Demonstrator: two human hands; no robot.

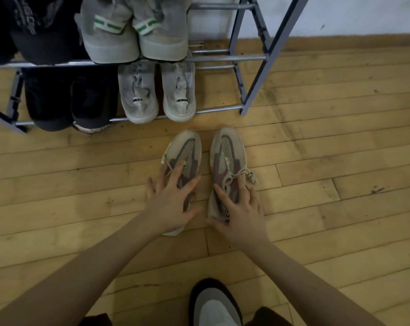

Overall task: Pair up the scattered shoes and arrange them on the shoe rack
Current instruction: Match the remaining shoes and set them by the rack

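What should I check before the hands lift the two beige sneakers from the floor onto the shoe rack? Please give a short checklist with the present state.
1. The two beige sneakers, left one and right one, match and lie side by side, toes toward the shoe rack: ok.
2. Left hand lies on the left sneaker: ok, but fingers are spread, no grip yet.
3. Right hand grips the right sneaker: cannot tell; fingers rest on it.
4. Loose lace of the right sneaker tucked in: not ok, it hangs to the side.
5. Free space on the rack, right of the white sneakers: ok on both visible tiers.
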